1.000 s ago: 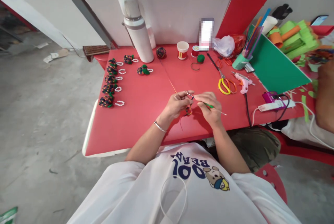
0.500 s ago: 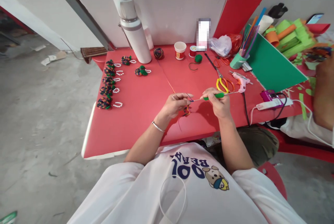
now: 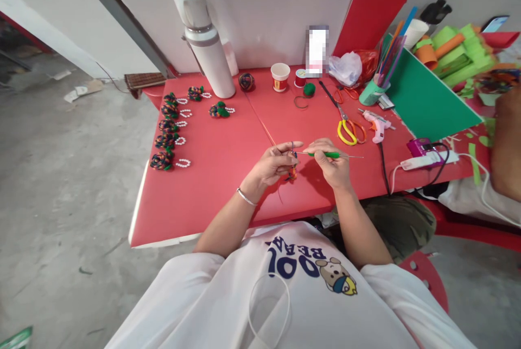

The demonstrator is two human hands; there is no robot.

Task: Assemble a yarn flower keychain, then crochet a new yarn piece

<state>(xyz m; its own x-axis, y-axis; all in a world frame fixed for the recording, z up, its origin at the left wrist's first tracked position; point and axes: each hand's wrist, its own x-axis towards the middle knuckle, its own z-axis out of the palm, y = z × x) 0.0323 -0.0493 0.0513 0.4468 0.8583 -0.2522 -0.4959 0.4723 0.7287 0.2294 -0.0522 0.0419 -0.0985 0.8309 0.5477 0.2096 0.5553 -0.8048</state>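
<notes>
My right hand (image 3: 331, 166) grips a crochet hook by its green handle (image 3: 330, 154); the thin metal tip points left. Pinched in my left hand (image 3: 274, 163) is a small multicolored crochet piece (image 3: 292, 173), which hangs below the fingers. The hook's tip meets the yarn beside my left index finger, which is stretched out with yarn over it. From there a strand (image 3: 262, 125) runs back across the red table (image 3: 220, 197) to a dark multicolored yarn ball (image 3: 246, 82).
Several crocheted pieces with white bead loops (image 3: 161, 159) line the table's left side. Behind stand a white thermos (image 3: 211, 56) and paper cup (image 3: 280, 77). Yellow-orange pliers (image 3: 347, 131), a pink glue gun (image 3: 378, 126) and a power strip (image 3: 429, 160) lie right. Another person's arm (image 3: 507, 143) shows far right.
The crochet hook and my right hand have moved slightly left, with the tip now closer to my left index finger. That finger has straightened, and the crochet piece shows more below it.
</notes>
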